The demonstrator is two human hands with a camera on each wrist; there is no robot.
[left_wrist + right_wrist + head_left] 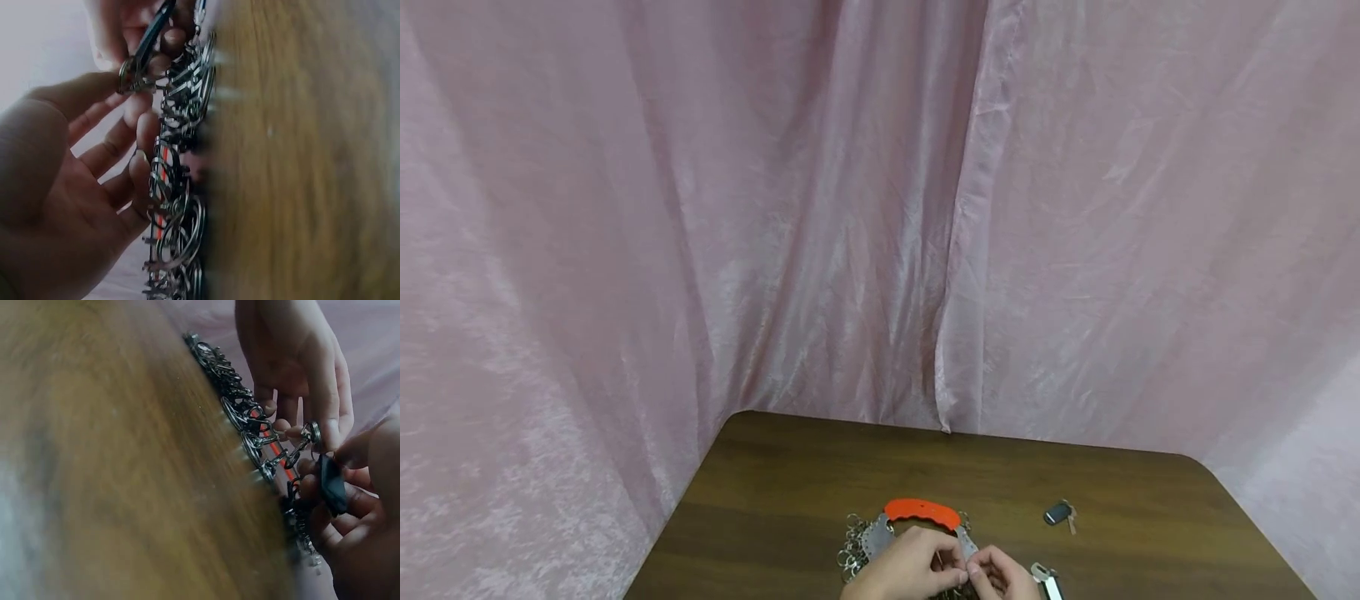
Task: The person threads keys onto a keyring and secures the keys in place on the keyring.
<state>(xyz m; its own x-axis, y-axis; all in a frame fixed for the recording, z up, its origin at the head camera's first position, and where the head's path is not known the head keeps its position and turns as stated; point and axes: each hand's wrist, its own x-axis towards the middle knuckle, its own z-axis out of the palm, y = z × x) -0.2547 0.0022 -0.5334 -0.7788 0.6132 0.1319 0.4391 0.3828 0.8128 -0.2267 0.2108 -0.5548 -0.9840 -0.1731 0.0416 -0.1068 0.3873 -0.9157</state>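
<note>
Brown wooden table (820,454) holding an orange-handled metal rack of rings (922,510); at its near side, right hand (1003,577) gripping a dark fob (332,486), left hand (912,564) pinching a small ring (314,432), which could slip if pinched loosely.

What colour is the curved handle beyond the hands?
Orange-red; the handle shows best in the head view.
</note>
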